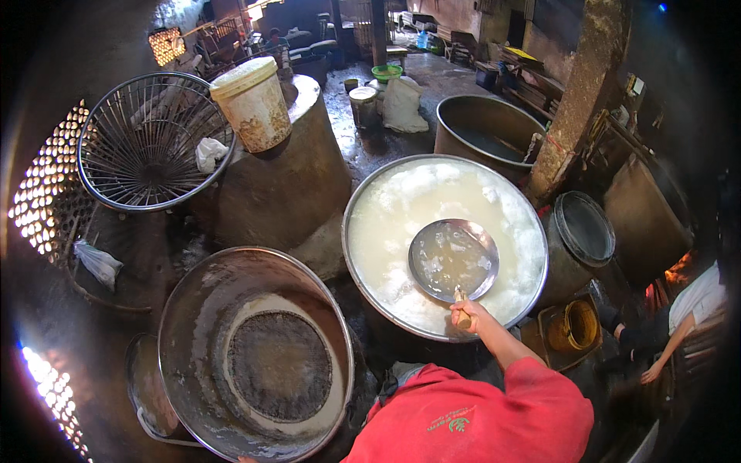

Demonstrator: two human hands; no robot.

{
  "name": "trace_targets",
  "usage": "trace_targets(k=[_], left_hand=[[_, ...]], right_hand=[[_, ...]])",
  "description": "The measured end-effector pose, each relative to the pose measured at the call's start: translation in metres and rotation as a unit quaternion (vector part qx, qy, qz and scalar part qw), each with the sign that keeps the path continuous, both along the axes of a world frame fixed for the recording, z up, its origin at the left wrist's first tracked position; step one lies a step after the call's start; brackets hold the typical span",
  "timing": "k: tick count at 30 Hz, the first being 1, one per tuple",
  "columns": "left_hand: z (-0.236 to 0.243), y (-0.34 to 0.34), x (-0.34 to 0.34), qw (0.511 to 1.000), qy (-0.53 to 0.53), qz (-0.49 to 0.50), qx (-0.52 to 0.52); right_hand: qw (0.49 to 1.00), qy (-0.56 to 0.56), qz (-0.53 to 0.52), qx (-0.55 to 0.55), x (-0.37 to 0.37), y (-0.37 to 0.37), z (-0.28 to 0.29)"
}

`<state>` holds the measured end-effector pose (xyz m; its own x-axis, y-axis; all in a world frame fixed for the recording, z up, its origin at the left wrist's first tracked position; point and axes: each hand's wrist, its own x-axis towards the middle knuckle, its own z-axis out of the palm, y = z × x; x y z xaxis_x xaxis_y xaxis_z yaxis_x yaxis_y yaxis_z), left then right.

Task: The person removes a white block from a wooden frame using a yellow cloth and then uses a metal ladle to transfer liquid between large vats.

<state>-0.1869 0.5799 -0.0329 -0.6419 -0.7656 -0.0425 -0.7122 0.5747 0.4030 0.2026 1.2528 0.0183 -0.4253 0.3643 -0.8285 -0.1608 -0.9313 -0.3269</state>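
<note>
Plainly, the right grip (472, 313) is clamped around the wooden handle of the round metal scoop (454, 260), whose bowl lies just beyond it, inside the rim of the frothy vat (346, 239); the left grip (247, 460), barely showing, I cannot tell.

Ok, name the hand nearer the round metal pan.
Right: the right hand holds the pan by its handle; the left hand, barely showing, is farther, by the lower-left vat.

The writing that shows stands on the red shirt (482, 413): small lettering (441, 421) set at a slant, partly in larger characters, partly in finer print too small and blurred to read. Just beside it sits a green emblem (459, 424) of curved shapes.
</note>
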Motion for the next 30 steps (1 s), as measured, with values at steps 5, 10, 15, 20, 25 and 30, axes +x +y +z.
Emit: trace_targets(k=[5,10,15,20,25,30], left_hand=[[0.003,0.000,0.002,1.000,0.002,-0.010,-0.009],[-0.001,-0.001,-0.001,1.000,0.001,-0.018,-0.010],[-0.006,-0.012,0.005,1.000,0.009,-0.016,-0.006],[-0.014,-0.035,0.021,1.000,0.020,-0.019,0.004],[-0.020,-0.051,0.024,0.999,0.008,-0.035,0.010],[0.002,-0.028,0.032,0.994,0.059,-0.014,0.088]], right_hand=[[1.000,-0.009,-0.028,0.010,0.017,-0.004,0.012],[0.997,-0.057,-0.041,0.030,0.064,0.005,-0.002],[0.980,-0.169,-0.056,0.092,0.096,0.016,0.030],[0.827,-0.448,-0.066,0.332,0.118,0.040,0.079],[0.475,-0.658,-0.120,0.572,0.118,0.103,0.089],[0.820,-0.137,-0.095,0.548,-0.056,0.070,0.186]])
